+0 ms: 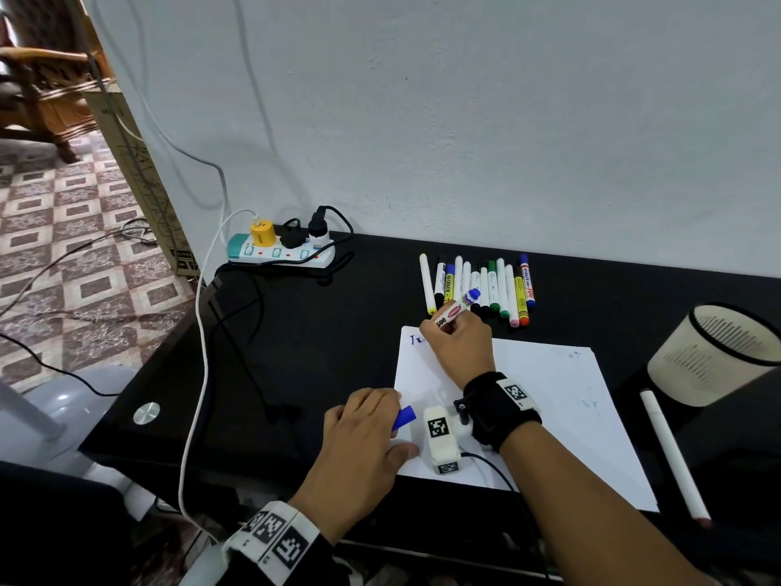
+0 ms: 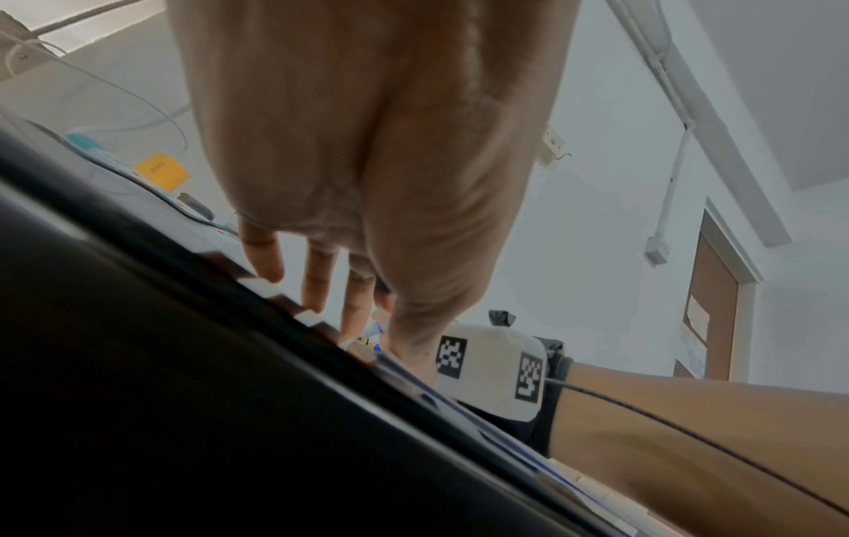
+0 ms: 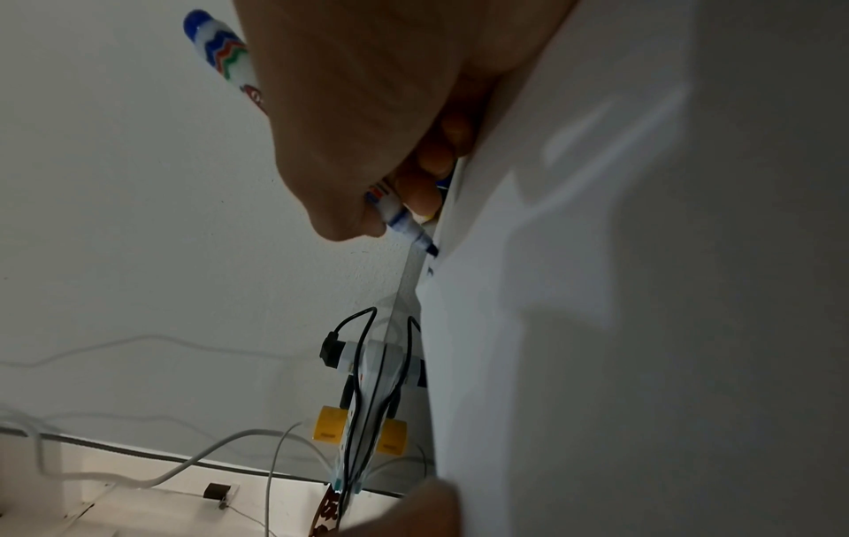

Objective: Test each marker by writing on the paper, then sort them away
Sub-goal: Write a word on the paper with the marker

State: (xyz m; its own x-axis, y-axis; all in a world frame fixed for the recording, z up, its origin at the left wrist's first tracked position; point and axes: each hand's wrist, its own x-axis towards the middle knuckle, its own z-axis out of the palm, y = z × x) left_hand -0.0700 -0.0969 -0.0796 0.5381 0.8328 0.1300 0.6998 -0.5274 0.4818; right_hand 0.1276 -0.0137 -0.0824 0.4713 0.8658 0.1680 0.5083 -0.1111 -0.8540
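Markers (image 1: pixel 481 285) lie in a row on the tabletop (image 1: pixel 296 332) beyond the paper (image 1: pixel 549 395). Your right hand (image 1: pixel 460 344) grips a blue marker (image 1: pixel 458 306), tip on the paper's far-left corner; your left hand (image 1: pixel 363 441) holds its blue cap (image 1: pixel 403 417). Whatever the cup (image 1: pixel 714 353) contains is hidden.

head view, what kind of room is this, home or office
Probably a home room with a makeshift desk: a black table against a plain wall, a loaded power strip with loose cables, patterned floor tiles and a carved wooden chair through the doorway.

Soft even light; wrist views dim (blurry).
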